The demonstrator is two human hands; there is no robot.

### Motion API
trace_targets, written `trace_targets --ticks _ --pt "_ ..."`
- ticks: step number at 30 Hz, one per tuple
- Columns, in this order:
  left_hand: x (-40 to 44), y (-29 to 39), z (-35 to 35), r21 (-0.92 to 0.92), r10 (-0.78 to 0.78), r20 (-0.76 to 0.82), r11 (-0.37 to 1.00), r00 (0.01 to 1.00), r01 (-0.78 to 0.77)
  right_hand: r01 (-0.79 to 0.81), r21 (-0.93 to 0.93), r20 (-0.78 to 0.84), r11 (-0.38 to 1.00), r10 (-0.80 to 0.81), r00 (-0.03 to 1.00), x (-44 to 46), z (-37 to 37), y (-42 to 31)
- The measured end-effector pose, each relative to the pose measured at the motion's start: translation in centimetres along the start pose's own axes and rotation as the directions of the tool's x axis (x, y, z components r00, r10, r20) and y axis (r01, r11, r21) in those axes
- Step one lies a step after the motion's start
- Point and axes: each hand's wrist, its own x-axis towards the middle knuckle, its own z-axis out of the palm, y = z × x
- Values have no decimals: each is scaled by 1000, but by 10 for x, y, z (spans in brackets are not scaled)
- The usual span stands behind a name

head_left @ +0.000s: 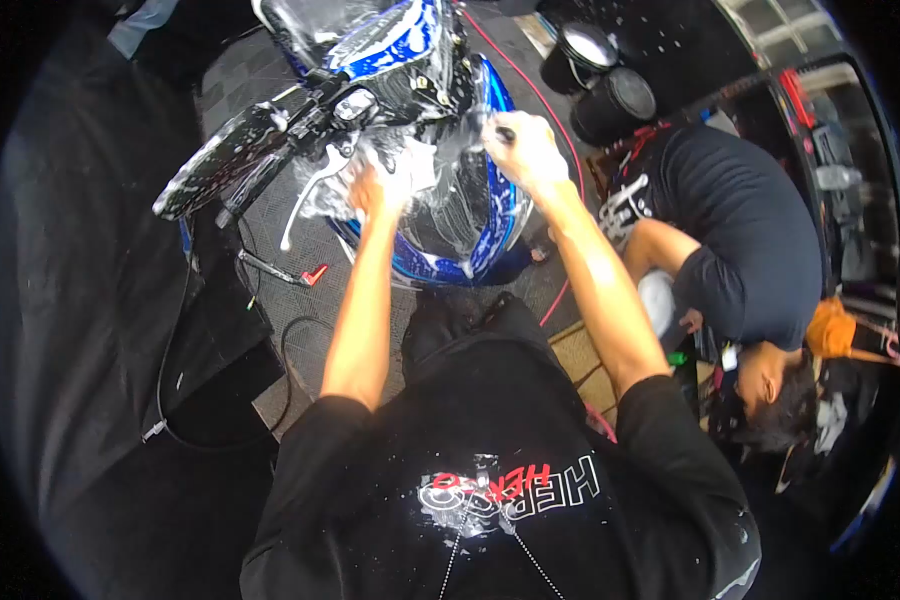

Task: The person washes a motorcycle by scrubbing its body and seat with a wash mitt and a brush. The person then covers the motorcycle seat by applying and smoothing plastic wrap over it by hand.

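A blue and black motorcycle (494,215) covered with white foam stands in front of me. My right hand (526,152) is closed around a dark-handled tool, which looks like a brush (505,134), against the bike's upper right side. Its working end is blurred. Over the front bodywork, beside the brake lever (308,205), is my left hand (378,188), coated in suds. A white patch lies at its fingers; whether it is foam or a cloth I cannot tell. Foam and blur hide how those fingers are bent.
A foam-specked mirror (225,165) sticks out to the left. Two black buckets (615,105) stand at the upper right, near a red hose (530,80). Another person (745,230) bends over close on my right. A black cable (162,370) runs along the left.
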Motion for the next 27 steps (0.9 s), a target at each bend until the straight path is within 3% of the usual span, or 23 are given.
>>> trace_targets --ticks 1,3,4,6,7,9,10,11,13,14,17,19,20,21,22,24,25,26,27 --pt "13 4 -7 68 -22 108 998 994 15 128 -102 7 987 -128 992 2 2 0" --pt "18 2 -4 100 -8 103 995 995 -3 44 44 165 998 -50 985 -19 -3 -16" --pt "12 -3 -2 131 38 69 990 997 -47 -78 30 284 997 66 956 -22 -13 -21" --pt "-3 -22 14 228 190 -65 959 980 -171 29 36 108 999 -33 994 -48 -5 -8" --pt "-17 -30 17 254 248 -51 940 967 -228 74 34 13 997 -74 997 -69 2 -6" --pt "-44 -40 20 297 370 -24 890 929 -346 -27 139 234 990 -7 972 -112 7 -17" --pt "-53 -49 25 284 417 3 871 909 -401 -72 41 279 997 58 959 -128 6 -15" --pt "-57 -57 31 268 458 17 854 889 -445 -167 84 126 982 155 980 -136 10 -4" --pt "-56 -61 34 225 518 37 829 854 -513 -322 222 -142 920 358 923 -142 18 4" --pt "-56 -65 35 199 547 43 816 836 -543 -249 213 -203 945 292 935 -149 24 7" --pt "-50 -68 26 78 601 -20 798 799 -598 -39 220 -181 975 80 980 -163 41 -13" --pt "-44 -86 19 -28 637 -12 770 771 -637 -126 272 -144 954 170 975 -174 52 -22" --pt "-47 -80 -12 -151 669 46 739 742 -657 -93 256 -128 962 129 983 -184 58 -14" --pt "-57 -92 -22 -183 680 -26 718 733 -672 -144 300 -102 943 182 978 -181 56 -24" --pt "-66 -113 -31 -224 662 17 733 750 -642 -252 362 -54 897 291 955 -177 53 -40" --pt "-91 -160 -48 -237 582 28 794 813 -560 -246 346 -22 905 270 963 -172 57 -50" --pt "-103 -186 -47 -205 390 96 908 916 -365 -265 322 2 909 279 960 -169 59 -56" --pt "-105 -189 -74 -346 156 248 936 956 -63 -327 310 64 893 324 944 -166 60 -63" --pt "-107 -224 -76 -445 112 238 895 965 6 -382 296 119 875 363 924 -165 63 -67"
